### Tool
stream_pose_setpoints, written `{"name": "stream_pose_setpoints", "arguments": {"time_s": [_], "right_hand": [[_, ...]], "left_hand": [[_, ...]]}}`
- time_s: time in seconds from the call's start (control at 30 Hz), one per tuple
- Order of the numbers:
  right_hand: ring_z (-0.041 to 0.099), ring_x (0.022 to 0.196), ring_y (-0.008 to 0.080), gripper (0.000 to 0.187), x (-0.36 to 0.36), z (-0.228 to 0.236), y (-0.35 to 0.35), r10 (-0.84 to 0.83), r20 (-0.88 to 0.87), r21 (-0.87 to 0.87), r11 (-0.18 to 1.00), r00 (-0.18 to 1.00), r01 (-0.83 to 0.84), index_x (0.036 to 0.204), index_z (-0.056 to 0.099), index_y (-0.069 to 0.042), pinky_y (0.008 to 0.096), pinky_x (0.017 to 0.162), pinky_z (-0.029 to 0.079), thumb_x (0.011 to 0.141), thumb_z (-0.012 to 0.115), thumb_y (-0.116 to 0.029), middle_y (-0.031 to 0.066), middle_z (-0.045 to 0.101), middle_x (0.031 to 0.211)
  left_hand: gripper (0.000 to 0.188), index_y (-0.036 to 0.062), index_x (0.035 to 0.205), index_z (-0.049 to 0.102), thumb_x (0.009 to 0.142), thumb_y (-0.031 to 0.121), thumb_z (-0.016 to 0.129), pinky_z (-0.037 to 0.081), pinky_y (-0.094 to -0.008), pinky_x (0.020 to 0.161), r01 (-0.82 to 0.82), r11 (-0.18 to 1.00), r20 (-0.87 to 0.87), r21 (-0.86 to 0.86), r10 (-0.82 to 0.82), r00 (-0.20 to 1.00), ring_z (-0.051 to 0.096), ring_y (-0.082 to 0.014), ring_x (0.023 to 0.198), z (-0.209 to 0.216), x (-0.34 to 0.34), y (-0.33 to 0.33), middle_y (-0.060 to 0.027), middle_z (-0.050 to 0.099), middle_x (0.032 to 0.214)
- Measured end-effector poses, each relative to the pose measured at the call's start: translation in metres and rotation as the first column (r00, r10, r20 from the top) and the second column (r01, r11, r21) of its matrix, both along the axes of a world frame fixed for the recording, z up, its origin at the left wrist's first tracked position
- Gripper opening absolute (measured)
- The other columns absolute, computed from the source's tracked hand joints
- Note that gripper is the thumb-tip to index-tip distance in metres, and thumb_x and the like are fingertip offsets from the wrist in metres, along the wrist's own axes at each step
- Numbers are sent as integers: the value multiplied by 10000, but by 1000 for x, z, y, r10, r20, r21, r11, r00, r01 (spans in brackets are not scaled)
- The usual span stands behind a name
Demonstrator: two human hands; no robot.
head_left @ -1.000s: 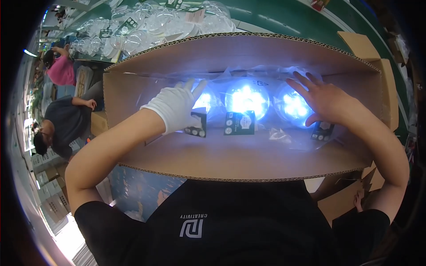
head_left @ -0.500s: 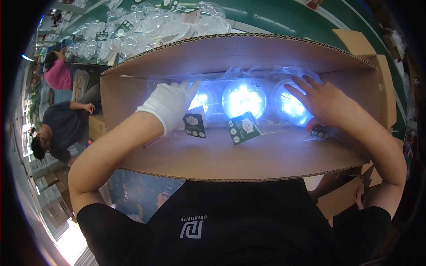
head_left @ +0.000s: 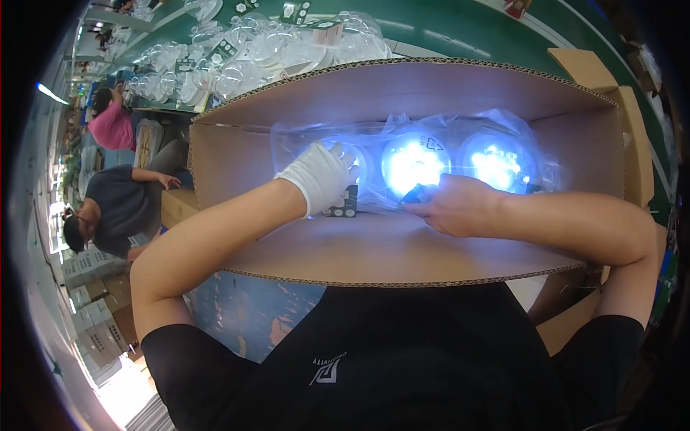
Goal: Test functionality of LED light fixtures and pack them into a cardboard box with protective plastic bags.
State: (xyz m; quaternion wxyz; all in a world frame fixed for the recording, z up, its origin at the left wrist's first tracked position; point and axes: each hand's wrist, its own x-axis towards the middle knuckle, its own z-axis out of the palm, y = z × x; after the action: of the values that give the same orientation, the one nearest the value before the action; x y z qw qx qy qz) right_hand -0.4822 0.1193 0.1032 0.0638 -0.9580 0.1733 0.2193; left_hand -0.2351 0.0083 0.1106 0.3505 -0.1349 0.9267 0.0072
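Observation:
Three lit round lamps in clear plastic bags lie in a row in the long cardboard box (head_left: 402,251): a left lamp (head_left: 357,159), a middle lamp (head_left: 415,161) and a right lamp (head_left: 497,164). My left hand (head_left: 316,176), in a white glove, rests over the left lamp with its fingers apart, hiding most of it. A dark green tag (head_left: 348,204) shows beside that glove. My bare right hand (head_left: 456,205) pinches the dark green tag (head_left: 413,194) of the middle lamp at its near edge; most of that tag is covered.
Beyond the box, a pile of clear plastic lamp covers (head_left: 266,50) with tags lies on a green table (head_left: 438,32). Box flaps (head_left: 629,136) stick out at the right. Two people (head_left: 111,205) (head_left: 113,123) are at the left, near stacked cartons (head_left: 97,309).
My right hand has moved left from the right lamp to the middle lamp's tag and closed on it. My left hand stays at the left lamp. The whole view has shifted slightly.

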Motion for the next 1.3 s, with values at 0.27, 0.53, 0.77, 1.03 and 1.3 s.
{"name": "stream_pose_setpoints", "arguments": {"time_s": [0.27,0.53,0.77,1.03,1.3], "right_hand": [[679,955,248,241,-63,128,20,-456,249,123,890,854,439,1093,684,-53,386,799,565,870,658,-140,75,678,1245],[625,1147,369,436,-124,147,104,-904,271,167,381,330,909,1256,643,-48,447,973,519,851,737,-179,134,636,1339],[584,1251,411,621,-147,104,82,-866,62,320,488,496,812,1402,570,-89,499,1024,481,993,539,-555,188,583,1422],[636,1136,426,739,-140,102,49,-782,-467,398,231,413,888,1386,592,-101,470,960,510,946,518,-691,225,686,1186],[683,1055,324,689,-55,142,89,-714,341,250,696,611,673,1216,653,-25,412,909,544,803,736,-571,157,693,1183]], "left_hand": [[644,63,1373,564,812,295,778,460,-461,1056,-183,964,-344,195,242,907,571,-350,1273,106,30,-6,-167,585,1399],[490,51,1200,665,772,242,808,480,-462,1000,-360,880,-455,310,469,757,632,-378,1139,139,112,32,-141,679,1230],[403,33,1147,667,815,241,763,492,-473,966,-304,893,-455,331,433,778,645,-369,1095,137,94,29,-144,692,1164],[320,26,1091,662,941,308,681,511,-503,929,-280,899,-719,336,437,540,656,-406,1096,131,135,41,-172,696,1124],[688,-60,1403,521,1018,507,572,355,-462,1168,-465,538,-711,703,509,-485,522,-327,1334,19,203,89,-221,551,1424]]}}
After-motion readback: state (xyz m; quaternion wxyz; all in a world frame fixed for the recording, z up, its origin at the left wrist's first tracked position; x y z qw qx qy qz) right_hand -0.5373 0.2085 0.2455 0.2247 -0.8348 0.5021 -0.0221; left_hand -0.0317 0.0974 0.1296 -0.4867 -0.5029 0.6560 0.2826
